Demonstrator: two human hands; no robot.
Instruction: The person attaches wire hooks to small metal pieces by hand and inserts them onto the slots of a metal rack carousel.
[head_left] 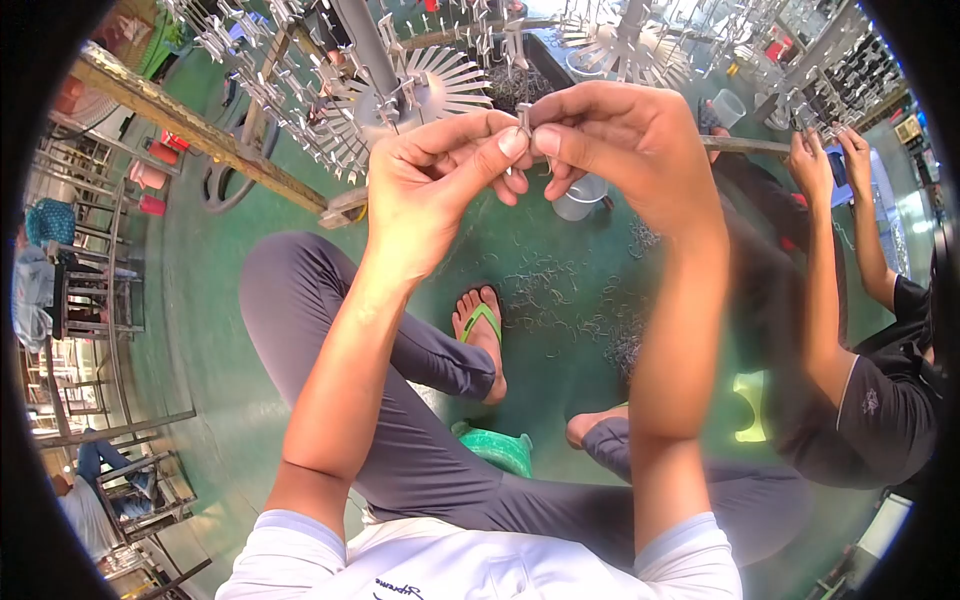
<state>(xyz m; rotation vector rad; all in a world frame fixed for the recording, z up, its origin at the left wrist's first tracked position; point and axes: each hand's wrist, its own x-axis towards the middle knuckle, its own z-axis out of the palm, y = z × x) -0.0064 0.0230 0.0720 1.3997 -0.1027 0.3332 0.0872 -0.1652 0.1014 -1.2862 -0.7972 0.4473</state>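
Both hands are raised in front of me with their fingertips nearly meeting. My left hand (425, 185) pinches thumb against fingers at the lower end of a small silvery metal piece (523, 113). From the other side, my right hand (635, 135) pinches at the same piece. A bit of thin wire shows below the fingertips; its exact shape is too small to make out. Just above hangs another shiny metal part (515, 50). Behind my left hand stands a fan-like wheel of flat metal blades (450, 80) on a grey post.
Hanging strands of metal parts (240, 60) surround the posts. A clear plastic tub (580, 198) stands beyond my hands. Loose wire hooks (545, 285) litter the green floor. A green stool (495, 448) is beneath me. At right, a co-worker's hands (825, 160) handle hanging parts.
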